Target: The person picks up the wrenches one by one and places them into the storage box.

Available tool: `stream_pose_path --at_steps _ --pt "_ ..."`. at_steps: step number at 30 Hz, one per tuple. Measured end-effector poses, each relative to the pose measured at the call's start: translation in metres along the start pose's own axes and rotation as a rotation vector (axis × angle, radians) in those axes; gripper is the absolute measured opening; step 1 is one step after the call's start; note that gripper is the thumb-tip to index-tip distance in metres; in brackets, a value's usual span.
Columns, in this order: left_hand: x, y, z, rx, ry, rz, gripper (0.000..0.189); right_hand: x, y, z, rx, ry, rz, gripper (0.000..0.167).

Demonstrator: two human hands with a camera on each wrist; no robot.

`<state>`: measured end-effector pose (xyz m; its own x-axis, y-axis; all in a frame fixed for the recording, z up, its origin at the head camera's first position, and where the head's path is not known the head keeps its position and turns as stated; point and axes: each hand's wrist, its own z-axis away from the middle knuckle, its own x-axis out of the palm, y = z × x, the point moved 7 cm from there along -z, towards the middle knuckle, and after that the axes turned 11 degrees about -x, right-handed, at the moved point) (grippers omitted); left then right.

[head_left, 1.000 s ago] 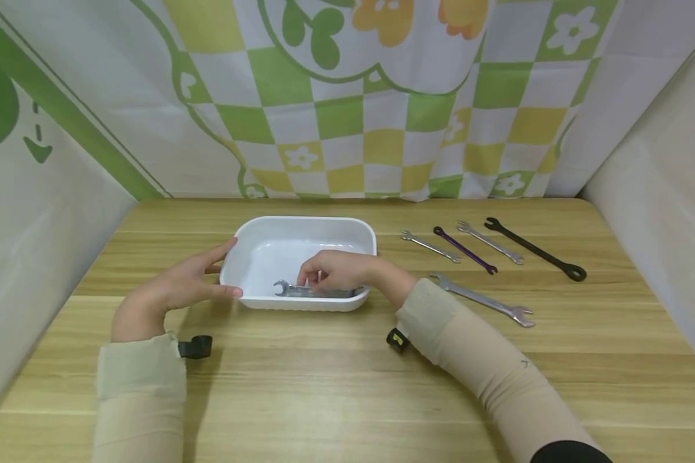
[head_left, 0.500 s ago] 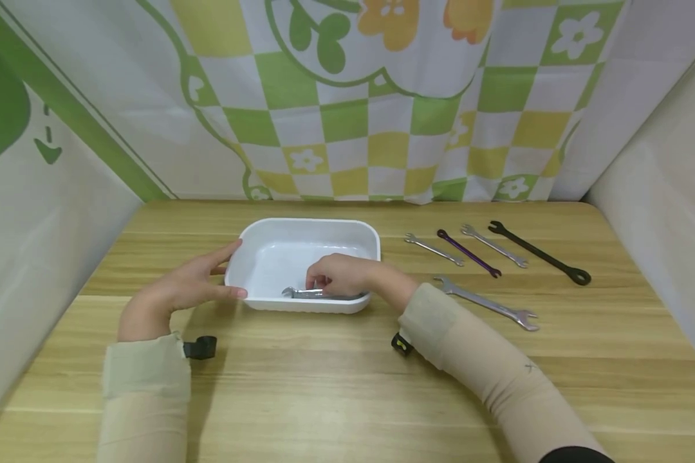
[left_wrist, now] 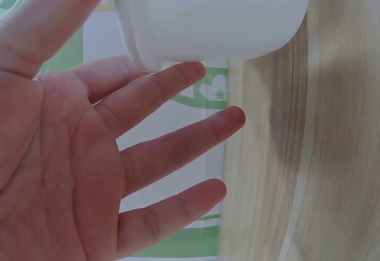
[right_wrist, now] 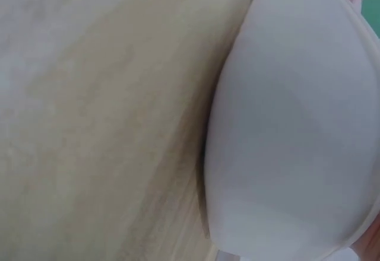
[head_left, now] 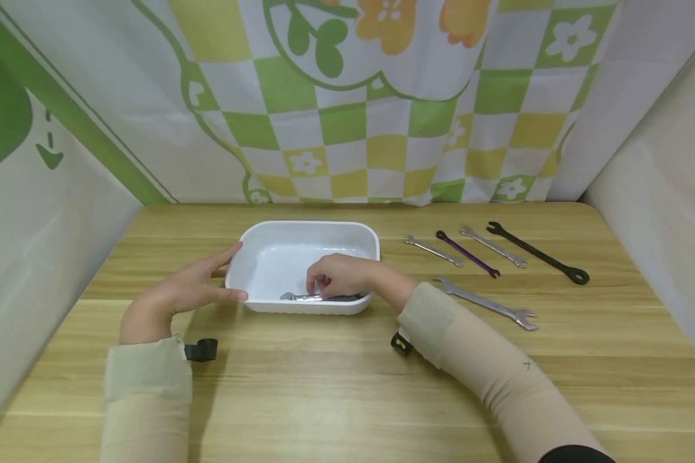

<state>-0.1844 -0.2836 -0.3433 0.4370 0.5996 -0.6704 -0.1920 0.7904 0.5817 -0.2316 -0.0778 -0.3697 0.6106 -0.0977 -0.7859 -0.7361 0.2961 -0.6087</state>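
A white plastic tray [head_left: 307, 223] stands on the table, left of centre in the head view. My left hand [head_left: 188, 286] spans its left end, thumb and index finger at the rim. In the left wrist view the other fingers [left_wrist: 184, 145] stretch out beside and below the tray wall. Inside the tray, a silver open-ended wrench [head_left: 301, 298] lies low along the near wall, partly hidden by that wall. My right hand [head_left: 344, 275] reaches over the right rim, its curled fingertips pinching the wrench near its middle. The tray's outer wall [right_wrist: 291, 124] fills the right wrist view, hiding the fingers.
Right of the tray lie a small silver wrench [head_left: 434, 251], a purple wrench [head_left: 468, 254], another silver wrench [head_left: 493, 247] and a long black wrench [head_left: 535, 253]. Nearer, a large silver open-ended wrench [head_left: 486, 303] lies beside the right sleeve [head_left: 428, 321]. A patterned curtain [head_left: 347, 141] hangs behind the table.
The wrench in my right hand has come down lower inside the tray, close to the near wall. My left hand keeps its place at the tray's left end.
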Motion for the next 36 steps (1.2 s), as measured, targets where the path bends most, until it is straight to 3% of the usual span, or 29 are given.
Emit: stream_pose_path --at_steps 10,15,22,36 --pt "-0.001 -0.001 0.001 0.003 -0.003 0.002 0.108 -0.030 -0.013 0.015 -0.108 0.126 -0.070 0.022" --pt "-0.001 0.000 0.002 0.004 -0.006 0.009 0.108 -0.045 -0.019 0.036 -0.134 0.198 -0.106 0.024" --pt "0.000 0.000 0.001 0.015 -0.003 0.010 0.108 -0.060 -0.017 0.076 -0.103 0.304 -0.168 0.021" --pt "-0.001 0.002 0.002 0.022 0.013 -0.005 0.107 -0.076 -0.002 0.167 -0.029 0.525 0.062 0.024"
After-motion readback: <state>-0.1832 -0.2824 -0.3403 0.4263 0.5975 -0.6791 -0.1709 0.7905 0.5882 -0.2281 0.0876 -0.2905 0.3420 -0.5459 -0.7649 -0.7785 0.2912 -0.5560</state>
